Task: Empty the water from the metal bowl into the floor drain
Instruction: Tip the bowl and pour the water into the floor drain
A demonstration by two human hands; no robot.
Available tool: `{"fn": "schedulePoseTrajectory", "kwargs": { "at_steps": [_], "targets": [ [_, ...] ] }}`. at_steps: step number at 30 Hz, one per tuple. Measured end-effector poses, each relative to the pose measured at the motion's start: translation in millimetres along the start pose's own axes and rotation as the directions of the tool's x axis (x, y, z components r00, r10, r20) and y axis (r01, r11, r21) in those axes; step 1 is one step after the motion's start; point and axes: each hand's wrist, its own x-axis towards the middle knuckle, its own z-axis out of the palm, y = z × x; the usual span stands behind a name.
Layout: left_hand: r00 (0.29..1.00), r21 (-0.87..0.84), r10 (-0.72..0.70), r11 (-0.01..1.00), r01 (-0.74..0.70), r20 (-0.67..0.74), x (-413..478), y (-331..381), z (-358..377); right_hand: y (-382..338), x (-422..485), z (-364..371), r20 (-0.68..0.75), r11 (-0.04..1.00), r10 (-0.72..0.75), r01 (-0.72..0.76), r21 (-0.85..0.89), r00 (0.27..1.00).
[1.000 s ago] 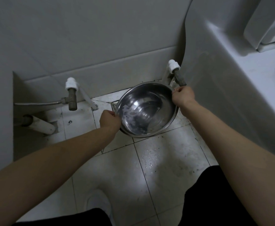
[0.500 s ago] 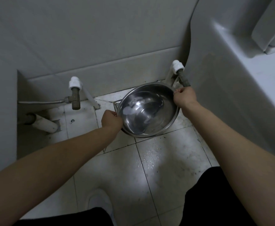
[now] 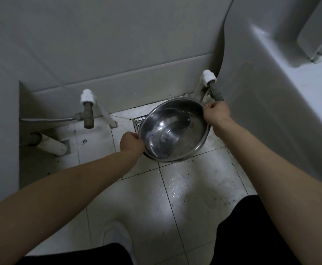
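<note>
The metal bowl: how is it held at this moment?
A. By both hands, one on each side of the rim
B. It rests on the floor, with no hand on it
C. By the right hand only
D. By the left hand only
A: the left hand and the right hand each pinch opposite sides of the rim of the metal bowl, which is above the floor drain.

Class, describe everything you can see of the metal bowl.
The metal bowl is round, shiny steel with a thin rolled rim. It is held above the floor, tilted, partly covering the floor drain. The left hand and right hand pinch opposite sides of its rim. A little water seems to pool inside.
</note>
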Motion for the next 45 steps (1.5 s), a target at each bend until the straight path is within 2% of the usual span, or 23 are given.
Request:
{"fn": "schedulePoseTrajectory", "kwargs": {
  "at_steps": [45],
  "targets": [
    [1.000,0.020,0.013,1.000,-0.013,0.021,3.3,-1.4,1.6,-7.7,-3.7,-1.4,0.005,1.000,0.012,-0.012,-0.013,1.000]
  ]
}}
